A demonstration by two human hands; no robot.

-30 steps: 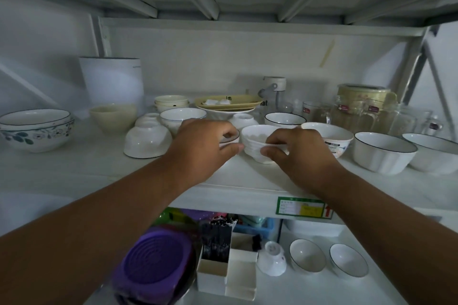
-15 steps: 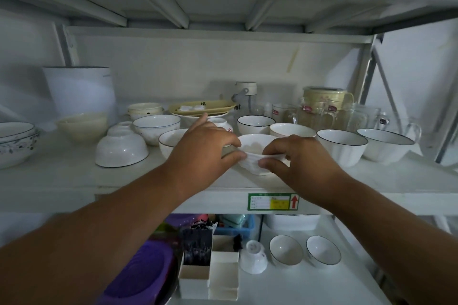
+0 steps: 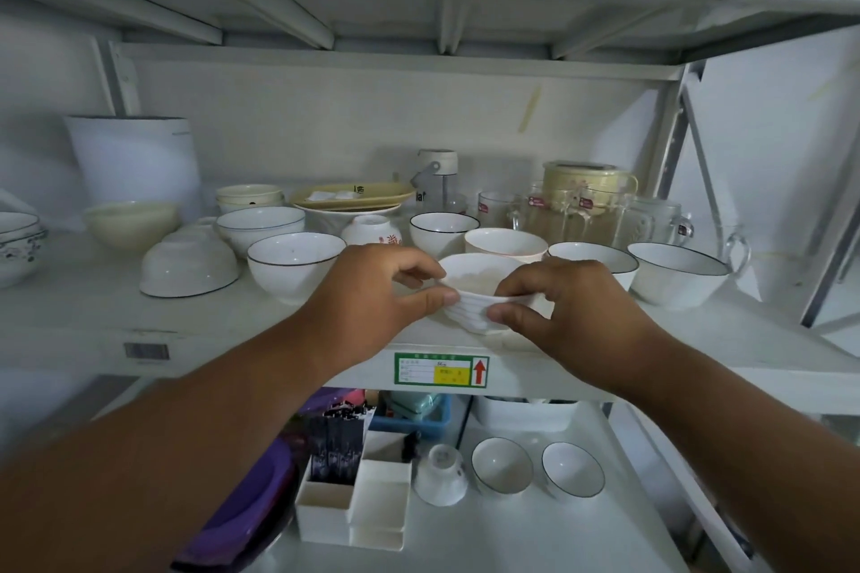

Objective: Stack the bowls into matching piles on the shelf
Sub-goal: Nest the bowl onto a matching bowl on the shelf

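Head view: left hand, right hand pinch ribbed bowl, seemingly tilted.

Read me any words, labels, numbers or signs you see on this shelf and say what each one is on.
Green-bordered label on the shelf's front edge: a red up arrow on white; its print is too small to read.
Barcode sticker on the shelf's front edge, left: blurred.
Grey flask: white lettering partly hidden, unreadable.
Red stickers on the glass mugs: too small.
Yellow dish: dark mark, illegible.
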